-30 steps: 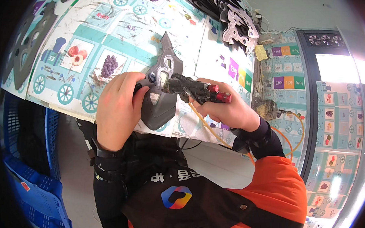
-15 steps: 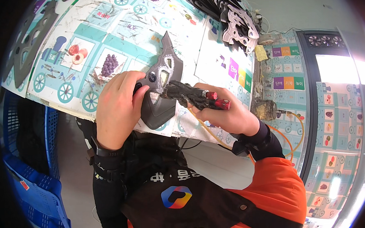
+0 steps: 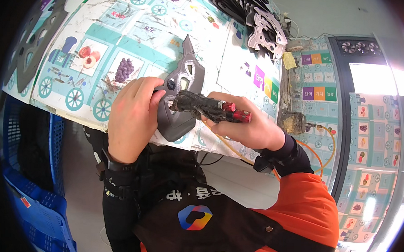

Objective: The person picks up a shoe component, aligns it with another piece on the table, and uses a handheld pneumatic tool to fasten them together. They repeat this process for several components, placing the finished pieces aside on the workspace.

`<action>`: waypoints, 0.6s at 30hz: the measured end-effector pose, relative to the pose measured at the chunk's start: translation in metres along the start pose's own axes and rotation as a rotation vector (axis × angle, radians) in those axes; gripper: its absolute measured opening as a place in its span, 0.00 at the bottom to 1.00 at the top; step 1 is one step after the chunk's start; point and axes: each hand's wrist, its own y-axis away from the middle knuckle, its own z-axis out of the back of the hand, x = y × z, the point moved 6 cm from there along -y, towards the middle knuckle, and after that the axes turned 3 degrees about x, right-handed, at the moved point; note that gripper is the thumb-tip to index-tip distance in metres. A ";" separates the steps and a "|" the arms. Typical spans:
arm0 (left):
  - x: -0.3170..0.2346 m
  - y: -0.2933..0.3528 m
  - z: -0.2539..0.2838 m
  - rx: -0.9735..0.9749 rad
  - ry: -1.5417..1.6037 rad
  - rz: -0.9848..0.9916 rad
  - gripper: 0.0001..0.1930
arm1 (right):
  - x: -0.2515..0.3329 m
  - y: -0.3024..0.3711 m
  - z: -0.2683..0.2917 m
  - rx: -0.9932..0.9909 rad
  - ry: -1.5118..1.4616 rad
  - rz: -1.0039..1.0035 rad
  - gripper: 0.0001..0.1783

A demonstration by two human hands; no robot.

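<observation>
A dark grey moulded plastic panel (image 3: 177, 124) with cut-out openings and a pale grey rim around them rests near the table's front edge. My left hand (image 3: 136, 115) is closed on the panel's left side, thumb and fingers at its edge by a round black knob-like part. In my right hand (image 3: 247, 122) is a hose-fed spray gun (image 3: 194, 104), wrapped in black, with two red knobs at its back. Its front end is over the panel's lower opening; whether it touches cannot be seen.
More grey panels (image 3: 38, 52) lie at the table's left. Several black and pale parts (image 3: 265, 28) are piled at the far right. Blue crates (image 3: 39, 209) stand below left. A yellow hose (image 3: 230, 145) runs right, near a grimy canister (image 3: 293, 122).
The spray gun's front end has moved slightly left and down over the panel's lower opening. My left hand still holds the panel, with its fingers shifted slightly.
</observation>
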 end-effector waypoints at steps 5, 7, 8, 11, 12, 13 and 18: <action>0.001 0.002 0.001 0.027 -0.004 0.025 0.11 | -0.001 0.004 -0.004 0.041 0.037 -0.015 0.17; -0.001 0.002 -0.002 0.031 -0.023 0.032 0.12 | -0.007 0.007 -0.005 0.033 0.037 -0.012 0.17; -0.001 0.003 -0.004 0.031 -0.020 0.033 0.12 | -0.009 0.009 -0.006 0.030 0.041 0.021 0.17; -0.001 0.007 -0.005 0.020 -0.019 0.048 0.11 | -0.013 0.014 -0.009 0.040 0.057 0.043 0.18; 0.001 0.007 -0.006 0.016 -0.014 0.048 0.11 | -0.014 0.015 -0.010 0.044 0.073 0.030 0.19; 0.003 0.008 -0.008 0.011 -0.007 0.048 0.11 | -0.015 0.016 -0.012 0.042 0.077 0.025 0.19; 0.004 0.000 -0.003 0.023 0.003 0.054 0.11 | -0.012 0.022 -0.008 0.011 0.111 0.019 0.20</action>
